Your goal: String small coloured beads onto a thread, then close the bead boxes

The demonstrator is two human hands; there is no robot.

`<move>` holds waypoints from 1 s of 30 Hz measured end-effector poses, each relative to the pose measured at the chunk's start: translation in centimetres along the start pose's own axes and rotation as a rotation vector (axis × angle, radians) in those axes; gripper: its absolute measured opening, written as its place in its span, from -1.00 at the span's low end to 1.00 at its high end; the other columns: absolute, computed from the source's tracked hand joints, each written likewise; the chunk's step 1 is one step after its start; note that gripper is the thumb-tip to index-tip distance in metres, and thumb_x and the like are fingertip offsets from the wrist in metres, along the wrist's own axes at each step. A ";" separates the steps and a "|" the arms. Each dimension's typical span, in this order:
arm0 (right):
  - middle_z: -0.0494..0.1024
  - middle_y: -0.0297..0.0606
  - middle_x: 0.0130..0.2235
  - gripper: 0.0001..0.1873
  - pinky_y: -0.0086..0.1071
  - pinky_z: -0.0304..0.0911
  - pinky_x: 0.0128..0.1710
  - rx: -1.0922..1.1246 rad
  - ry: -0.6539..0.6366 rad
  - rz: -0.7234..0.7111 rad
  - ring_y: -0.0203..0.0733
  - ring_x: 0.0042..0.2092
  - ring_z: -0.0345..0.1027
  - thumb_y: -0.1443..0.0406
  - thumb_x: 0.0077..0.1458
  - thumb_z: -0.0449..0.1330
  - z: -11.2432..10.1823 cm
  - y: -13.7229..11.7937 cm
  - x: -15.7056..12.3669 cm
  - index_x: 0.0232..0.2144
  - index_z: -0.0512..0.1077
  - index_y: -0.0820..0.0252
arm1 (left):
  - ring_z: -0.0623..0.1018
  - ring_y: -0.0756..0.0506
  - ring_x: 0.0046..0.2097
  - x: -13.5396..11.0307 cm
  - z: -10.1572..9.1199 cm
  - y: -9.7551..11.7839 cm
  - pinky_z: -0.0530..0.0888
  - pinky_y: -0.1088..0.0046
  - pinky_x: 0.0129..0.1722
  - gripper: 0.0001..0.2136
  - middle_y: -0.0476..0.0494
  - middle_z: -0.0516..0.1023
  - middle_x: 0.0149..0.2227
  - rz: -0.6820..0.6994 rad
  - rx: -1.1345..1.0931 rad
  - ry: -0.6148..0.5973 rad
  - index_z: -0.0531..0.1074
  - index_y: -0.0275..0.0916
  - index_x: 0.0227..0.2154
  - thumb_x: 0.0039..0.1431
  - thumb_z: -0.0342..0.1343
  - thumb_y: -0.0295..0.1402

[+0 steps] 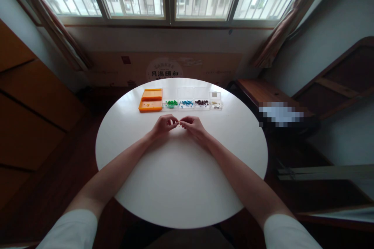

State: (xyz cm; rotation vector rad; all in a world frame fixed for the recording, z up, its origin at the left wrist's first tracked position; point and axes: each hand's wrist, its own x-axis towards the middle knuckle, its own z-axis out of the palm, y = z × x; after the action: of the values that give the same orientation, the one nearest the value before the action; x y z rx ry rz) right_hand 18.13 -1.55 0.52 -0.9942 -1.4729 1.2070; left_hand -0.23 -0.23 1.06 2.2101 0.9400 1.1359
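A round white worktop (181,179) fills the middle of the view, and both forearms reach across it from the near edge. The left hand (164,124) and right hand (193,125) meet just past its centre. Each is drawn narrow, thumb against fingertips, and the two pinches touch tip to tip.

Beyond the hands, near the far edge, a row runs left to right. First is an open orange box (151,100), then four clear boxes: green bits (170,103), blue bits (186,103), dark bits (201,102) and pale bits (216,101). The row lies straight ahead of the hands and apart from them. The orange box is nearer the left hand and the pale bits nearer the right.

A tiny yellowish piece (178,123) sits where the fingertips meet, level between the hands. It is too small to tell its long axis, or whether it is one piece or two.
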 end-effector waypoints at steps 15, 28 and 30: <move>0.48 -0.25 -0.57 -0.64 -0.44 0.19 -0.52 -0.042 0.009 0.030 -0.35 -0.55 0.26 0.07 -0.16 0.26 0.3 -0.7 -0.3 -0.53 0.48 0.30 | 0.35 0.11 -0.56 -0.1 0.1 -0.1 0.30 0.64 -0.57 -0.84 -0.04 0.45 -0.53 0.034 0.025 0.016 0.49 -0.30 -0.45 0.06 0.13 -0.29; 0.50 -0.23 -0.54 -0.64 -0.44 0.21 -0.50 -0.047 -0.007 0.016 -0.34 -0.53 0.27 0.07 -0.14 0.25 0.3 -0.7 -0.3 -0.51 0.50 0.30 | 0.35 0.12 -0.57 -0.1 0.1 -0.1 0.31 0.64 -0.58 -0.84 -0.03 0.44 -0.53 0.041 0.027 0.025 0.48 -0.31 -0.46 0.05 0.12 -0.30; 0.51 -0.23 -0.54 -0.65 -0.44 0.21 -0.50 -0.048 -0.014 0.018 -0.34 -0.53 0.28 0.07 -0.13 0.25 0.3 -0.7 -0.3 -0.51 0.50 0.30 | 0.35 0.11 -0.56 -0.1 0.1 -0.1 0.31 0.64 -0.57 -0.85 -0.03 0.44 -0.53 0.040 0.025 0.026 0.47 -0.31 -0.46 0.05 0.12 -0.31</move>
State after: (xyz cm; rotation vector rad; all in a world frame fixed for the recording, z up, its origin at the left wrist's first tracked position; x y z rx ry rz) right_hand 17.93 -2.03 1.19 -1.0352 -1.5126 1.1985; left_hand -0.22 -0.25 0.84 2.2487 0.9294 1.1802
